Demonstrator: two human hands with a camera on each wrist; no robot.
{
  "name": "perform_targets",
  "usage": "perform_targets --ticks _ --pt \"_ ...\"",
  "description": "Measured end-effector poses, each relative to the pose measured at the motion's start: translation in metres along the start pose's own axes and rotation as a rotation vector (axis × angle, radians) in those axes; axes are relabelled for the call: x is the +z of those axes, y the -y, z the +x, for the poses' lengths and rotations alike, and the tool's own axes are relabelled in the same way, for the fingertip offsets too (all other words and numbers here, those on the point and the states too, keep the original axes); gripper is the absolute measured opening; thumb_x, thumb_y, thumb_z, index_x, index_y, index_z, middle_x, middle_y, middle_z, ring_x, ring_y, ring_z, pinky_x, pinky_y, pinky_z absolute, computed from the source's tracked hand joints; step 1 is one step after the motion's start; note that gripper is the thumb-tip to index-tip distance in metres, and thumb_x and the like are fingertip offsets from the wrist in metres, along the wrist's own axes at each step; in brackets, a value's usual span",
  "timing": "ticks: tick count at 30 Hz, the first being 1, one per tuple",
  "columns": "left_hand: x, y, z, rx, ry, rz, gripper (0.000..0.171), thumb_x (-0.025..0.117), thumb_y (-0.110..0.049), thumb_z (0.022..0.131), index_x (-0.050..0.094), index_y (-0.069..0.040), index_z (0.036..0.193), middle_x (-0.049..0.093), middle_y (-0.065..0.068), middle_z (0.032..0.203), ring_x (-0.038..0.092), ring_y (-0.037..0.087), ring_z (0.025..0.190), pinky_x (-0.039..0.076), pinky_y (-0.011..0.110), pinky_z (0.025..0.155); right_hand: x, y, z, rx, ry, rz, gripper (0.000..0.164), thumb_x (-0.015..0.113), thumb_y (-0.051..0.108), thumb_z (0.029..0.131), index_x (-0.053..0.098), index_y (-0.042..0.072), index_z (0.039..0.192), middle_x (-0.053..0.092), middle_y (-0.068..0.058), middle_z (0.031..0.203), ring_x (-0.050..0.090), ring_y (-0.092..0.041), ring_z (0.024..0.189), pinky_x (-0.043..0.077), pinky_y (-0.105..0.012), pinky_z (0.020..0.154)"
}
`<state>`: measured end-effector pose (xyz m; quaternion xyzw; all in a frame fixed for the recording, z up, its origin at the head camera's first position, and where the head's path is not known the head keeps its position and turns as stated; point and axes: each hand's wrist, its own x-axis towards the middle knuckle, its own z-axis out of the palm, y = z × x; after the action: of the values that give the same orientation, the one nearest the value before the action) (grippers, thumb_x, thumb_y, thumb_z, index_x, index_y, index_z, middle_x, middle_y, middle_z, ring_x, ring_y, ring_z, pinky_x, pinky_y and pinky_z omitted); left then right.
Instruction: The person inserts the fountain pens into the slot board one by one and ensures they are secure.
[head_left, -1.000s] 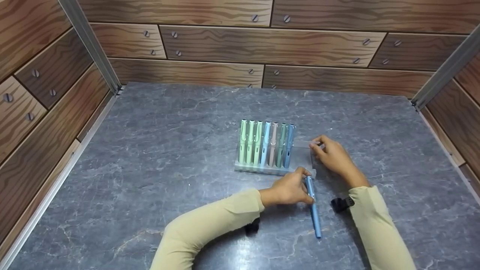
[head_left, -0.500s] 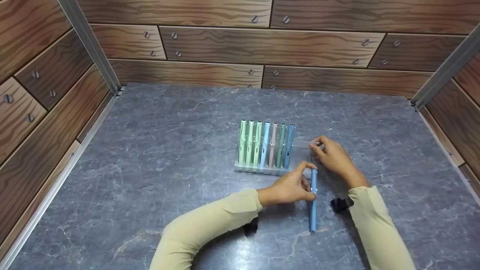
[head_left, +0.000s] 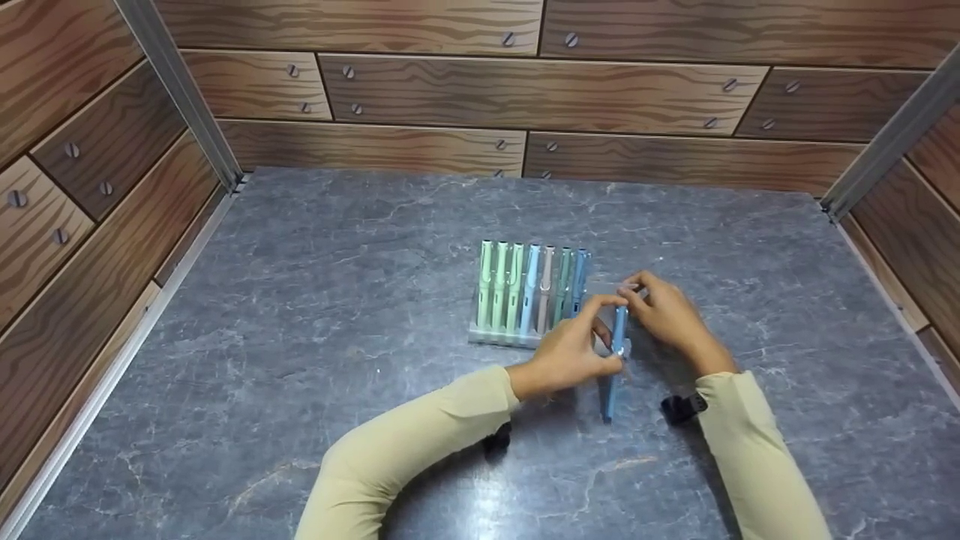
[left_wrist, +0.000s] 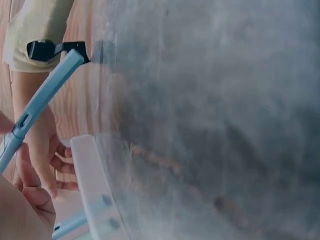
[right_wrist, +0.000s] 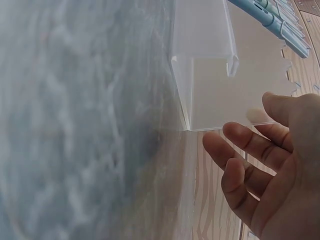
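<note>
My left hand [head_left: 574, 349] pinches a blue pen [head_left: 619, 330] between thumb and fingers, near the right front of a clear pen stand [head_left: 499, 335]. In the left wrist view the pen [left_wrist: 44, 92] slants up across the other wrist. The stand holds a row of pens: light green [head_left: 486, 281], pale blue [head_left: 532, 281], pinkish [head_left: 548, 270], dark green [head_left: 564, 274] and dark blue [head_left: 580, 266]. My right hand [head_left: 664, 311] pinches the stand's right edge; in the right wrist view thumb and fingers meet at the clear panel [right_wrist: 220, 100].
A grey marbled tabletop [head_left: 337, 262] lies under everything. Wood-patterned walls [head_left: 480, 90] with metal corner posts [head_left: 184, 90] enclose it at the back and sides. A black wrist camera [head_left: 682, 409] sits at the right sleeve.
My left hand has lifted the blue pen and carried it away from me toward the stand's right end, turning it on the way. My right hand has stayed at the stand's edge.
</note>
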<state>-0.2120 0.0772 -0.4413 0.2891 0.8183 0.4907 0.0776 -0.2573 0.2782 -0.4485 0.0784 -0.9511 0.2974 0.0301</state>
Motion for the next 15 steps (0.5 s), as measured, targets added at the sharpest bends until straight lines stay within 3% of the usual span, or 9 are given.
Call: perform_targets --ticks 11,15 --pt "-0.017 -0.003 0.009 0.068 -0.144 0.124 0.073 0.072 -0.013 0.076 0.039 -0.034 0.138 0.062 -0.009 0.088 0.042 0.001 0.055 0.035 0.016 0.046 -0.001 0.002 0.000 0.024 0.020 -0.003 0.032 0.049 0.027 0.101 0.057 0.001 0.116 0.065 -0.023 0.107 0.064 -0.029 0.084 0.050 -0.044 0.073" --pt "-0.021 -0.002 0.011 0.126 -0.214 0.226 0.071 0.072 -0.015 0.077 0.040 -0.031 0.139 0.065 -0.006 0.091 0.043 0.002 0.058 0.034 0.015 0.048 0.000 0.002 0.000 0.015 0.009 0.001 0.031 0.050 0.027 0.101 0.058 0.001 0.114 0.066 -0.022 0.105 0.064 -0.028 0.083 0.049 -0.041 0.072"
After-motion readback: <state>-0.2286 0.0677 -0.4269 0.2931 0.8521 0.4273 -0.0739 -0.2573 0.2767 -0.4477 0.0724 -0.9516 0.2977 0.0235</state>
